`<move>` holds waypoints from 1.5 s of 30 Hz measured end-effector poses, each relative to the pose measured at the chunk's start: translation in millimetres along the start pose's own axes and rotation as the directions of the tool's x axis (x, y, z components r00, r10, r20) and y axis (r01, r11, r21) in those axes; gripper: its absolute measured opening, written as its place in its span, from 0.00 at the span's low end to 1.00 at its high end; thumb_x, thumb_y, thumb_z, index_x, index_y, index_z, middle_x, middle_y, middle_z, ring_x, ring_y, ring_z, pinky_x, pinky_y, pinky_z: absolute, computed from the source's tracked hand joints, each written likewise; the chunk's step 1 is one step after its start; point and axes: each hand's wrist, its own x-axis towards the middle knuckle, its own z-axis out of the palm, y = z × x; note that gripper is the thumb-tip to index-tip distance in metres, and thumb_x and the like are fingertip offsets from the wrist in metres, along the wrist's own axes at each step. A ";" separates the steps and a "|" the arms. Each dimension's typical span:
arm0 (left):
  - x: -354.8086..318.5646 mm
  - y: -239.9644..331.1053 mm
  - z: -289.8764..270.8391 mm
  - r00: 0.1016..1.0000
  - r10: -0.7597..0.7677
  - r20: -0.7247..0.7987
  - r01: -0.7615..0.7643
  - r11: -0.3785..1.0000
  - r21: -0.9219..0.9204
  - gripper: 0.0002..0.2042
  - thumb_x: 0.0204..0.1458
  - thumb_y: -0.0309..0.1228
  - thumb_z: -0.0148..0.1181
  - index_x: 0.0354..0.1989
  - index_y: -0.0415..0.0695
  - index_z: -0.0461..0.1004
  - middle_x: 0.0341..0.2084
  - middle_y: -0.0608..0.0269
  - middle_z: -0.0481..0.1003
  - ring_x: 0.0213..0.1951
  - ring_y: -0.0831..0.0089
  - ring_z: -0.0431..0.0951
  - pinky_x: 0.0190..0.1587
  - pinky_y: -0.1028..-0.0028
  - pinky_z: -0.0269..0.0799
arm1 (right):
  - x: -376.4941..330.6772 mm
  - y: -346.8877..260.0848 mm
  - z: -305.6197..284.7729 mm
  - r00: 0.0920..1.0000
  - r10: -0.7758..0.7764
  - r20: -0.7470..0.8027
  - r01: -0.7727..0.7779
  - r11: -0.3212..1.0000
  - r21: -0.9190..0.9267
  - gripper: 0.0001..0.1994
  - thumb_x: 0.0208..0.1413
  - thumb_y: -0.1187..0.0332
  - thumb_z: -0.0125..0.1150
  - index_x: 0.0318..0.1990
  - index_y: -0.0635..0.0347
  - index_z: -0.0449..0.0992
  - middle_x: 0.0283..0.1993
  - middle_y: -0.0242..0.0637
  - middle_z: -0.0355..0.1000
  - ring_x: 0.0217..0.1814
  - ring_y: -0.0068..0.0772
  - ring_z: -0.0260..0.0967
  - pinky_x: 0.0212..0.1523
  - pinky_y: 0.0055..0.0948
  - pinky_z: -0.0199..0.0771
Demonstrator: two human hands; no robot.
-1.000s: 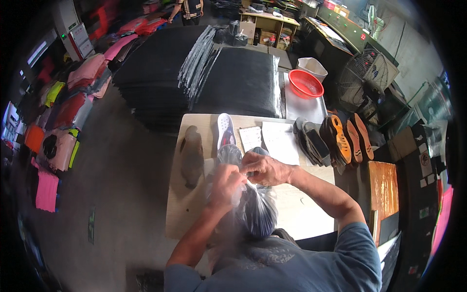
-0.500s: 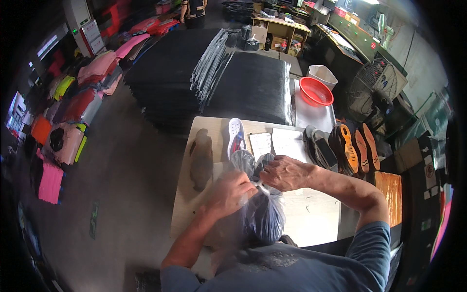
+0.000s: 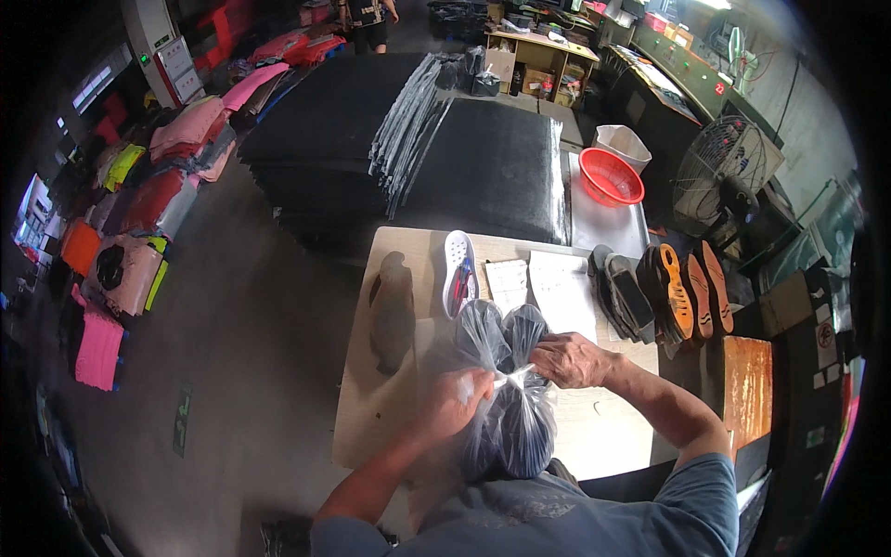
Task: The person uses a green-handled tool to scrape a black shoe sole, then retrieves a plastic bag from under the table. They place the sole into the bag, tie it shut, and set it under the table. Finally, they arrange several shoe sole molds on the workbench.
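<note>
A clear plastic bag (image 3: 509,441) lies at the near edge of the table, against my front, with dark contents I cannot make out. Its middle is drawn together into a tight whitish twist or knot. On one side my left hand (image 3: 459,397) pinches an end of this gathered plastic. My right hand (image 3: 571,360) is closed on the opposite end, so the plastic stretches between the two. Just beyond the bag lies a white perforated shoe sole (image 3: 458,269) with a red and blue object on it. A brownish sole-shaped piece (image 3: 393,311) lies to the left.
Papers (image 3: 562,288) lie at the table's (image 3: 357,408) far side. Dark soles (image 3: 624,292), an orange sole (image 3: 676,292) and brown insoles (image 3: 707,288) line the right. Behind are stacked black sheets (image 3: 487,167), a red basin (image 3: 611,176) and a fan (image 3: 724,172). A person (image 3: 367,19) stands far back.
My hands have moved apart and slightly nearer to me, and the bag's neck has tightened between them. The bag's two upper lobes show more fully. The person far back has shifted.
</note>
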 end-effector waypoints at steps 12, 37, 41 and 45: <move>15.1 4.6 6.4 0.996 -0.065 0.059 0.075 0.983 -0.168 0.12 0.65 0.29 0.60 0.54 0.42 0.79 0.37 0.63 0.81 0.44 0.77 0.81 0.47 0.75 0.75 | -5.7 -6.9 0.7 0.991 0.107 -0.081 -0.106 0.994 0.016 0.07 0.61 0.70 0.61 0.38 0.65 0.74 0.31 0.46 0.76 0.35 0.49 0.78 0.41 0.42 0.79; 33.8 19.8 50.5 0.905 0.320 -0.280 -0.219 0.915 0.339 0.04 0.58 0.25 0.60 0.39 0.43 0.79 0.30 0.59 0.80 0.37 0.54 0.80 0.47 0.59 0.72 | -0.2 -80.2 -20.9 0.966 0.102 -0.237 -0.126 0.988 -0.089 0.08 0.57 0.70 0.68 0.38 0.64 0.75 0.31 0.45 0.76 0.27 0.45 0.77 0.28 0.37 0.76; 32.2 19.2 43.5 0.914 0.392 -0.105 -0.337 0.876 0.344 0.07 0.58 0.24 0.59 0.43 0.42 0.78 0.35 0.56 0.77 0.43 0.53 0.78 0.49 0.57 0.71 | -6.2 -80.1 -2.0 0.907 0.241 -0.345 -0.136 0.944 0.302 0.05 0.58 0.73 0.66 0.36 0.65 0.77 0.33 0.51 0.77 0.32 0.54 0.77 0.30 0.41 0.74; 23.1 13.9 34.0 0.930 0.368 0.002 -0.345 0.870 0.351 0.15 0.55 0.22 0.59 0.52 0.41 0.74 0.43 0.50 0.75 0.48 0.49 0.75 0.53 0.55 0.70 | -5.0 -80.4 9.7 0.772 0.008 -0.636 -0.014 1.000 -0.004 0.22 0.49 0.80 0.74 0.51 0.72 0.71 0.38 0.47 0.71 0.26 0.44 0.71 0.22 0.38 0.70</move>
